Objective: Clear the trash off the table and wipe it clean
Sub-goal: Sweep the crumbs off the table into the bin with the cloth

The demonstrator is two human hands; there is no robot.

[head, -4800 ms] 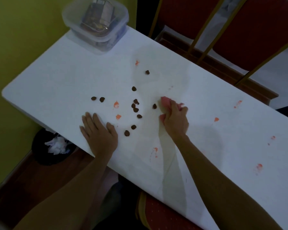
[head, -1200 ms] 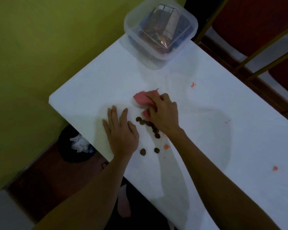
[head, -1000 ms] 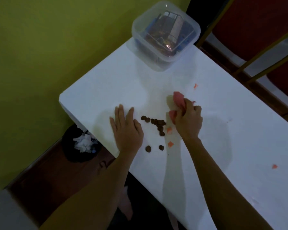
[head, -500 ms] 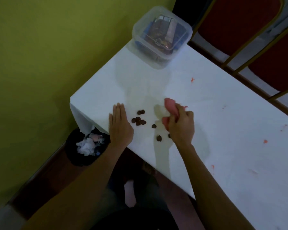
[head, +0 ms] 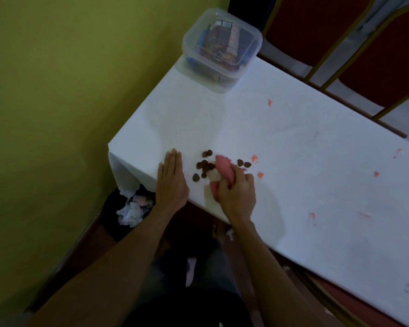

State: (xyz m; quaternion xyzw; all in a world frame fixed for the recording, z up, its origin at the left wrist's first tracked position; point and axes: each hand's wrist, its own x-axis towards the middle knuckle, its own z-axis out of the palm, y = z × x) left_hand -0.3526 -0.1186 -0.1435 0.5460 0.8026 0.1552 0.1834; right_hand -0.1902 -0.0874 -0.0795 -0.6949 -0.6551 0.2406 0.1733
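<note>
Pink cloth (head: 223, 169) bunched in R hand (head: 236, 192) grip, brown bits (head: 204, 166) prob touching it; L hand (head: 172, 182) flat.

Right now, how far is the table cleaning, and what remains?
Done: the brown bits lie clustered near a corner of the table. In hand: the right hand grips the pink cloth against them; the left hand rests flat at the edge, near the bin. Left: binning the bits, plus orange scraps farther right.

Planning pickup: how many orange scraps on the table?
5 orange scraps: one near the container, two beside the right hand, one farther right, one by the near edge; others possibly hidden.
</note>
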